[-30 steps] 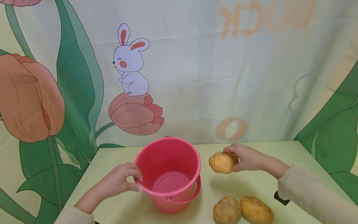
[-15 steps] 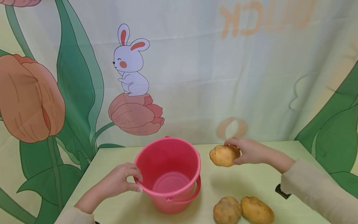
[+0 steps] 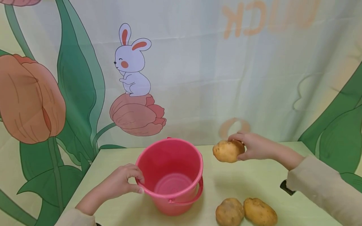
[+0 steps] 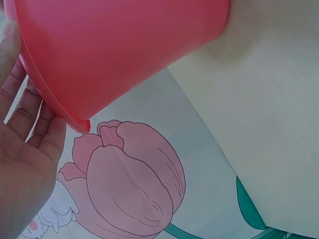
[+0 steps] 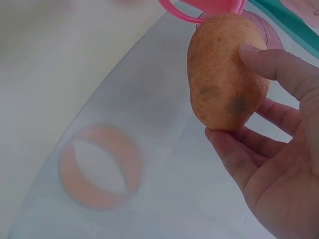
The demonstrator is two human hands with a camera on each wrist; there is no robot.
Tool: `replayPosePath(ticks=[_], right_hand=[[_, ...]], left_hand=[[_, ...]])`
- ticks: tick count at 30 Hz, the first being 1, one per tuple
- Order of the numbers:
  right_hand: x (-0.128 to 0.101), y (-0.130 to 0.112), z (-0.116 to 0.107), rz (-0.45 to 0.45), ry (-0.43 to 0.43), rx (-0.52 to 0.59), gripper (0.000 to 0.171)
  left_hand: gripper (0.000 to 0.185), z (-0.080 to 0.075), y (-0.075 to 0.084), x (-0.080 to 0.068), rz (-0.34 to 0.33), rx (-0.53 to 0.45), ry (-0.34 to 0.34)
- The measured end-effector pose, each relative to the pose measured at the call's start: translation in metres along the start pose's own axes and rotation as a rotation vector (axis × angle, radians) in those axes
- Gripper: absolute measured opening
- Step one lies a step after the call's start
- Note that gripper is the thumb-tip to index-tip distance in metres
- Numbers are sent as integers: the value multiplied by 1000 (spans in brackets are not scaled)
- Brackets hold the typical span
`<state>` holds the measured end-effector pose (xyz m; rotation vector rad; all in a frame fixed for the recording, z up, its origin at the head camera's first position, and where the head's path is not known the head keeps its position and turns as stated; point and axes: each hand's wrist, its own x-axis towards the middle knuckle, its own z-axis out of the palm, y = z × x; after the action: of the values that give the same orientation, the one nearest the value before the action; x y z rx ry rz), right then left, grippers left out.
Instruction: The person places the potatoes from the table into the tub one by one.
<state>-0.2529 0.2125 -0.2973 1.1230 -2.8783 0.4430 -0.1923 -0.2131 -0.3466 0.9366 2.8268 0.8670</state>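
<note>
A pink plastic bucket [image 3: 169, 175] stands upright on the pale green table [image 3: 254, 182], with nothing inside it. My left hand [image 3: 124, 182] grips its near-left rim, thumb and fingers curled over the edge; the left wrist view shows the bucket's wall [image 4: 119, 50] against my fingers [image 4: 30, 129]. My right hand [image 3: 251, 146] holds a brown potato [image 3: 227, 151] in the air, to the right of the bucket and above the table. In the right wrist view the potato [image 5: 224, 74] sits between thumb and fingertips.
Two more potatoes [image 3: 229, 212] [image 3: 260, 212] lie side by side at the table's near edge, right of the bucket. A printed cloth backdrop with a rabbit [image 3: 131, 62] and tulips hangs behind the table. The bucket's handle [image 3: 189, 199] hangs down its front.
My right hand has lifted the potato higher above the table and slightly right. The left hand and the bucket have stayed where they were.
</note>
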Motion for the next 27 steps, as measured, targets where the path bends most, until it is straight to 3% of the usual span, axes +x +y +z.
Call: replayPosePath(ticks=[11,27], right_hand=[[5,-5,-10,-10,18,-95,50],[16,-25,-21,-38,9,-116,47]], left_hand=[[18,0,0,0,-5,10,1],[21,1,-1,1,2,3,-1]])
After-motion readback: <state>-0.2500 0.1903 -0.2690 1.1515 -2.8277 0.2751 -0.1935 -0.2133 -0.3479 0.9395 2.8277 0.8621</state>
